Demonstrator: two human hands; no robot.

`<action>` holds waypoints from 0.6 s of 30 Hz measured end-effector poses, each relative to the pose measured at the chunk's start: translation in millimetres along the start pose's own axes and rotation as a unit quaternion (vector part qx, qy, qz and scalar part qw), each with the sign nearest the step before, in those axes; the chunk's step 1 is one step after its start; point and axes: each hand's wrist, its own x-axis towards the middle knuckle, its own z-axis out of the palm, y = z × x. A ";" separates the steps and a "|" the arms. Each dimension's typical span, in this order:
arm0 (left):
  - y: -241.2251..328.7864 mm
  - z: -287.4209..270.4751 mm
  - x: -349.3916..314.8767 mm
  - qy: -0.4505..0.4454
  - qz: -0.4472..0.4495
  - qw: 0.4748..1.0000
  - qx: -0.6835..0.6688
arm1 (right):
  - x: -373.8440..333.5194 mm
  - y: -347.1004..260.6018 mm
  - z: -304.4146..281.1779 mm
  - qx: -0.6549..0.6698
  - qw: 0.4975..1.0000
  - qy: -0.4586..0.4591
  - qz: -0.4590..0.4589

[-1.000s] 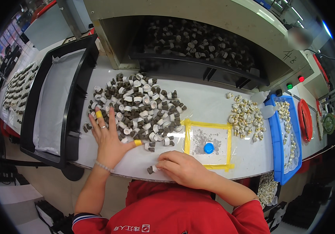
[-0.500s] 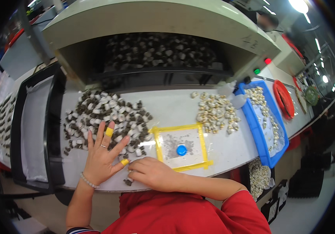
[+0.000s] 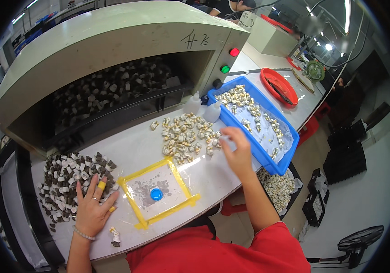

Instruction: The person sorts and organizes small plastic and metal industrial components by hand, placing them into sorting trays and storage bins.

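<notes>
Left hand (image 3: 91, 211), lower left of frame: flat on the white table (image 3: 213, 177), fingers spread wide, gripping nothing. Yellow caps on two fingertips. Fingertips touch the near edge of the pile of dark-and-white parts (image 3: 70, 182) at left centre. One loose small part (image 3: 114, 236) lies on the table just right of the wrist.

Right hand (image 3: 237, 152), right of centre: reached out to the right edge of the pile of pale parts (image 3: 183, 136), just beside the near wall of the blue tray (image 3: 267, 161). Fingers curled close together; cannot tell whether they pinch a part.

Between the hands, centre bottom: yellow-taped square (image 3: 158, 193) on the table, with a small blue round cap (image 3: 156, 194) in its middle.

Blue tray holds more pale parts on a clear sheet. Small white squeeze bottle (image 3: 212, 111) stands at the tray's left end. Grey machine hood (image 3: 108, 50) fills upper left, more dark parts inside its opening. Red round tray (image 3: 279, 84) at upper right.
</notes>
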 end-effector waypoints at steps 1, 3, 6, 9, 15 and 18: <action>-3.9 1.5 -1.5 0.005 -0.006 1.000 0.005 | 10.3 10.6 -2.0 0.012 0.999 0.028 0.035; -4.1 1.0 2.7 0.007 -0.012 1.000 0.003 | 26.9 31.3 -2.1 0.018 0.995 0.062 0.072; 0.9 -4.8 4.1 0.004 -0.016 1.000 0.007 | 41.7 51.3 0.5 0.128 0.980 0.028 0.150; 6.9 -17.2 -7.0 -0.005 -0.059 0.998 -0.022 | 51.1 50.6 1.3 -0.162 0.984 0.050 -0.047; 23.8 -26.1 -51.7 0.068 -0.118 0.986 -0.101 | 55.5 71.2 -5.2 -0.181 0.983 0.004 0.030; 28.0 -13.6 -67.1 0.121 -0.131 0.974 -0.137 | 57.1 82.0 2.2 -0.222 0.974 0.035 0.028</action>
